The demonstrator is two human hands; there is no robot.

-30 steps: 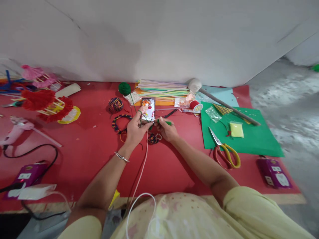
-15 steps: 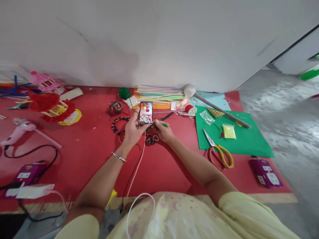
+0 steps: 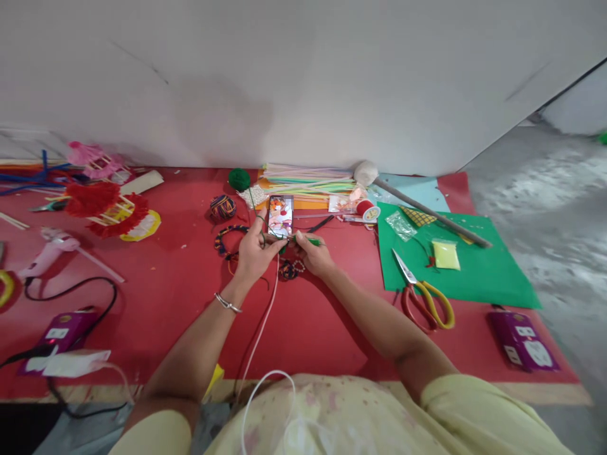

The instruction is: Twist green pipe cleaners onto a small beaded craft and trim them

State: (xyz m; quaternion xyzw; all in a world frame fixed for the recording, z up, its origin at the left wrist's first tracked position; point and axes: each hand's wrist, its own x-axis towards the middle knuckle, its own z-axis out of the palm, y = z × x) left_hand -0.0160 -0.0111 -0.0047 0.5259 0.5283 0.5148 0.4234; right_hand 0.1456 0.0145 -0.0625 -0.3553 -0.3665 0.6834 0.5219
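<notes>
My right hand (image 3: 313, 254) is closed on a crochet hook with a green handle (image 3: 314, 241), its shaft pointing left. Opposite it, my left hand (image 3: 257, 254) pinches green yarn (image 3: 263, 218), which loops over the raised forefinger and runs up to a green yarn ball (image 3: 239, 179). The hook's tip meets the yarn between both hands; the small stitches there are too fine to make out. Just beyond the fingers a phone (image 3: 281, 215) shows a bright picture, with a pale cable (image 3: 262, 316) running down from it. A dark braided loop (image 3: 222, 241) lies left of my left hand.
Scissors (image 3: 422, 294) and a yellow packet (image 3: 446, 254) lie on the green sheet (image 3: 502, 278) at right. A multicoloured yarn ball (image 3: 222, 207), red thread spool (image 3: 368, 210) and pipe cleaners (image 3: 308, 175) sit at the back. At left are a glue gun (image 3: 52, 249) and power box (image 3: 66, 332).
The view has shifted slightly, so the table's things appear a little further right. Both hands keep nearly the same pose around the hook and yarn.
</notes>
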